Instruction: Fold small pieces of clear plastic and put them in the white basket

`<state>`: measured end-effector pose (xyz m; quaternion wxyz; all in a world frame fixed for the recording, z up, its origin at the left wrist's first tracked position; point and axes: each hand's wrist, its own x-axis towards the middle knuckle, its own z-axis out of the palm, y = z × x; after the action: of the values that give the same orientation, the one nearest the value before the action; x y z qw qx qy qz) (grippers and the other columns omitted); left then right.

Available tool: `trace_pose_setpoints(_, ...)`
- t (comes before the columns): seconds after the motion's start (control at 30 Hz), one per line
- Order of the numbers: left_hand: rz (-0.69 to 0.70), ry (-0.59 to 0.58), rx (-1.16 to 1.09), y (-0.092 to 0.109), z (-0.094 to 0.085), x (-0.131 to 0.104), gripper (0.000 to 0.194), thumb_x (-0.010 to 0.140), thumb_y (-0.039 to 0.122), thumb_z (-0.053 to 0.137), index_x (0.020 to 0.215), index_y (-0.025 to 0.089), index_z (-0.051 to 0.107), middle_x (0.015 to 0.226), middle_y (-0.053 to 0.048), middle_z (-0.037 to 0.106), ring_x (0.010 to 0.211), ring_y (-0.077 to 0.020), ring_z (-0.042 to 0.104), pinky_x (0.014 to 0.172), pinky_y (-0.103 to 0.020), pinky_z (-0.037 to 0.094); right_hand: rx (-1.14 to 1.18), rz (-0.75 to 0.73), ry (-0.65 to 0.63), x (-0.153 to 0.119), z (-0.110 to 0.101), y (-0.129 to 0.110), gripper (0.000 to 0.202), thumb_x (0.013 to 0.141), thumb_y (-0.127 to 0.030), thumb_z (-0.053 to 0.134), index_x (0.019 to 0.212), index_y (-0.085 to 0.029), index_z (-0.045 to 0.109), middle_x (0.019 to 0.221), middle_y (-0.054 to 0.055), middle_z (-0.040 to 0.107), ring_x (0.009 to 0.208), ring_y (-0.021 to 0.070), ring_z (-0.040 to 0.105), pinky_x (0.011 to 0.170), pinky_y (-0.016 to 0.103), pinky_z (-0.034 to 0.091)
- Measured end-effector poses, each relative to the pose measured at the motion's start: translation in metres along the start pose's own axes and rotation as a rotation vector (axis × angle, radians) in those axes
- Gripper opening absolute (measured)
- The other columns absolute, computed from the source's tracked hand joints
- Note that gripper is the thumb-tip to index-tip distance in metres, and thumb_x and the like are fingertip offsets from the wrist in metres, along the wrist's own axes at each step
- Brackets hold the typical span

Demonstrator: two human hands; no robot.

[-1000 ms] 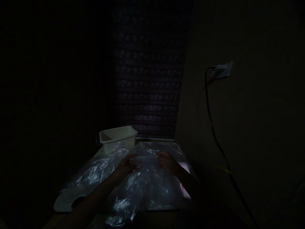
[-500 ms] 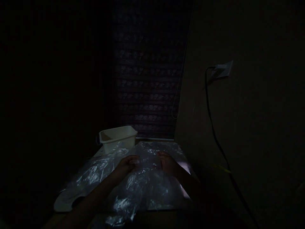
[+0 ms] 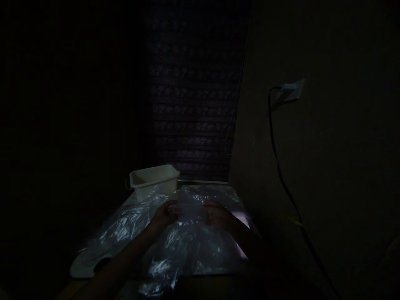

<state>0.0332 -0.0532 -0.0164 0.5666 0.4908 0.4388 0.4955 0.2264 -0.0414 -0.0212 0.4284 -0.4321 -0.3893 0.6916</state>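
Crinkled clear plastic sheeting (image 3: 184, 237) is spread over a white-topped table (image 3: 81, 266) and hangs past its front edge. My left hand (image 3: 164, 214) rests at the sheeting's middle, thumb and fingers apart, gripping nothing that I can make out. Facing it from the right, my right hand (image 3: 217, 214) has its fingers stretched inward over the plastic. Between the two hands lies a smoother patch of the film. Dim light hides the fine detail of the fingertips.
A white plastic tub (image 3: 156, 183) stands at the table's back left. Behind hangs a patterned blind (image 3: 196, 125) with a looped cord. On the right wall, a black cable (image 3: 283, 179) runs down from a socket (image 3: 290, 91). Something bright (image 3: 242, 221) shows beside my right forearm.
My left hand's fingers have spread from a closer pinch on the plastic. My right hand's fingers have stretched slightly to the left. The sheeting and tub stay in place.
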Motion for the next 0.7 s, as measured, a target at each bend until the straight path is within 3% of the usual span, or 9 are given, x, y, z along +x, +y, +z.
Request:
trace_pose_setpoints(0.1,-0.017,0.004,0.026,0.000,-0.002,0.000,0.048,0.044,0.017,0.060,0.089,0.015,0.042,0.057,0.004,0.052,0.050,-0.0079,0.049,0.047,-0.019,0.034,-0.021,-0.042,0.010,0.000,-0.001,0.000,0.054,0.050,-0.010,0.057,0.098,-0.020,0.034,0.057,-0.004,0.052,0.049,0.0102,0.051,0.054,0.029,0.039)
trace_pose_setpoints(0.2,-0.001,-0.010,0.036,-0.001,-0.003,0.001,0.047,0.046,0.017,0.059,0.090,0.015,0.042,0.059,0.003,0.053,0.049,-0.0069,0.048,0.045,-0.018,0.033,-0.008,-0.050,-0.018,0.006,-0.009,0.003,0.056,0.049,-0.007,0.056,0.099,-0.018,0.034,0.052,-0.004,0.052,0.049,0.0105,0.051,0.055,0.029,0.039)
trace_pose_setpoints(0.4,0.023,0.019,0.066,0.002,0.000,0.000,0.043,0.046,0.017,0.058,0.086,0.015,0.043,0.057,0.003,0.052,0.049,-0.0073,0.048,0.045,-0.019,0.033,0.036,-0.034,-0.058,0.013,-0.019,0.008,0.042,0.055,-0.012,0.053,0.094,-0.019,0.038,0.061,-0.001,0.055,0.050,0.0116,0.053,0.056,0.032,0.039)
trace_pose_setpoints(0.53,0.037,0.010,0.089,-0.001,0.000,0.000,0.044,0.047,0.020,0.058,0.087,0.015,0.042,0.056,0.004,0.051,0.050,-0.0080,0.049,0.048,-0.020,0.034,-0.011,-0.005,0.007,0.013,-0.019,0.009,0.044,0.052,-0.009,0.057,0.091,-0.019,0.039,0.065,0.000,0.057,0.051,0.0122,0.054,0.056,0.032,0.040)
trace_pose_setpoints(0.7,0.014,-0.042,0.024,-0.011,-0.004,0.009,0.054,0.041,0.017,0.063,0.090,0.015,0.042,0.054,0.004,0.050,0.052,-0.0094,0.050,0.052,-0.023,0.037,0.007,-0.038,-0.042,0.018,-0.027,0.012,0.026,0.057,-0.011,0.053,0.082,-0.015,0.046,0.065,0.004,0.058,0.053,0.0135,0.055,0.056,0.032,0.040)
